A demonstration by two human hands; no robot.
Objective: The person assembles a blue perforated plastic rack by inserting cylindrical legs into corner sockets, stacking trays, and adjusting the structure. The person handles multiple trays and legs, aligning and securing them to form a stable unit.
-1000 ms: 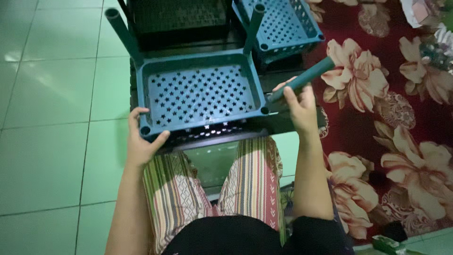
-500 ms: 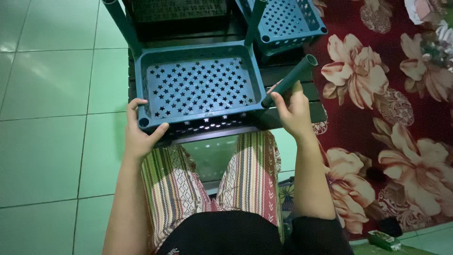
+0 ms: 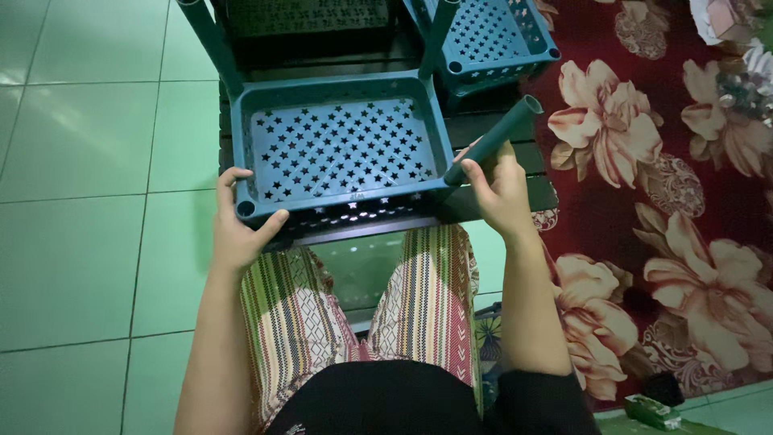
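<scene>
Two hands on one loose shelf assembly, tube not seated.
Your teal star-punched tray (image 3: 338,149) sits on the dark frame ahead of your knees; left hand (image 3: 241,229) clamps its near-left corner, right hand (image 3: 503,193) wraps the teal tube (image 3: 493,141), which is tilted at the near-right corner socket. Push at that angle and it likely jams or skids off.

**Both hands forward, each closed in a grip**

The left hand (image 3: 241,229) reaches out ahead of the left knee, its arm bare and nearly straight. The fingers curl over from the far side while the thumb presses in from the right, so the hand is clamped. The right hand (image 3: 501,193) sits a little further forward, wrist slightly bent, fingers wrapped tight in a fist-like grip, forearm bare up to a dark sleeve at the elbow.
</scene>
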